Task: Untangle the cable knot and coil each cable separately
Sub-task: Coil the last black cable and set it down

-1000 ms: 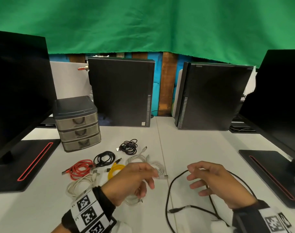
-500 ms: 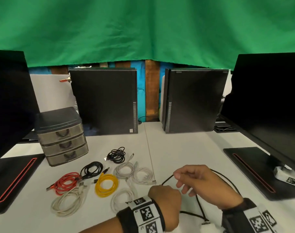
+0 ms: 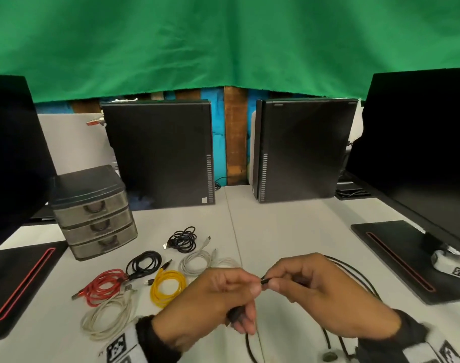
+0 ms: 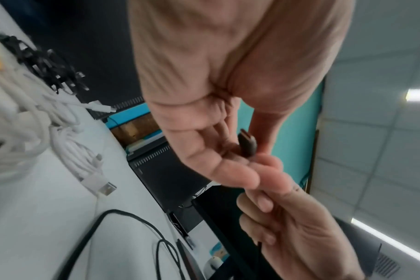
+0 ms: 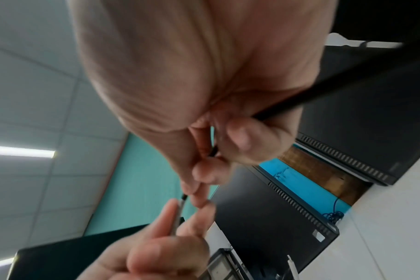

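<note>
black cable [image 3: 356, 275] loops on the table [image 3: 289, 231] at the right, its lower run cut off by the frame edge and partly hidden behind the wrists. left hand [image 3: 218, 297] has fingers curled around the cable's plug [image 4: 247, 145]. right hand [image 3: 325, 292] pinches the cable just beside it between thumb and forefinger.

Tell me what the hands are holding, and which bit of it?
Both hold the black cable. The left hand grips its plug end; the right hand pinches the cord just beside that.
</note>
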Demonstrator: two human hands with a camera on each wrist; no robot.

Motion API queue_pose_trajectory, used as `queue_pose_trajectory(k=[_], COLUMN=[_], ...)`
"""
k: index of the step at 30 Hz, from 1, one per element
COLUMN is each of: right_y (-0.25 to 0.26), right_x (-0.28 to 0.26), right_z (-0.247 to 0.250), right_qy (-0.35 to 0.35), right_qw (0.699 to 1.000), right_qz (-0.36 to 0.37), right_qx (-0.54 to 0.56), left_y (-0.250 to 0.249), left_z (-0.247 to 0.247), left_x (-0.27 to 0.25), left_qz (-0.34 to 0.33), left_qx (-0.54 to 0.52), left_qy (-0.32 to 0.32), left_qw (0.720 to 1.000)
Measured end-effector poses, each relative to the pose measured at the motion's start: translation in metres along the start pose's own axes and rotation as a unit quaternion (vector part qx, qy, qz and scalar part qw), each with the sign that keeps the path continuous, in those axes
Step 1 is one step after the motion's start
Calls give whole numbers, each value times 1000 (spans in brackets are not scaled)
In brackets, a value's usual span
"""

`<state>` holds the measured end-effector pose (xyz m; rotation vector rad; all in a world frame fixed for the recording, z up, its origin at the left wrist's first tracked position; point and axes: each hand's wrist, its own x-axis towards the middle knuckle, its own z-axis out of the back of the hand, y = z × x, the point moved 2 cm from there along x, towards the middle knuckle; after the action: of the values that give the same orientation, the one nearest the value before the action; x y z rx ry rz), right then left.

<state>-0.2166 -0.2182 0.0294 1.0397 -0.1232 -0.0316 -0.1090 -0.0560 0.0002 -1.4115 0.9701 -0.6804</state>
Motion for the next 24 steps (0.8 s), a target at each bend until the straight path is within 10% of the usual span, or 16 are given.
queue_pose_trajectory(k=[9, 15, 24], right_y=[11, 0, 27], right_x=[6, 9, -13], right_z=[-16, -35, -53], right_qy=[-82, -61, 94], right_qw=[993, 996, 991], right_qz=[73, 51, 47], right_qx=[52, 28, -83], left_y=[-15, -37, -25], left_z=[12, 9, 32], left_x=[-20, -29, -23], left_qz=[-13, -111, -263], left_qx=[-107, -255, 245], left_qy=[121, 39, -161], left_qw=[987, 960, 919])
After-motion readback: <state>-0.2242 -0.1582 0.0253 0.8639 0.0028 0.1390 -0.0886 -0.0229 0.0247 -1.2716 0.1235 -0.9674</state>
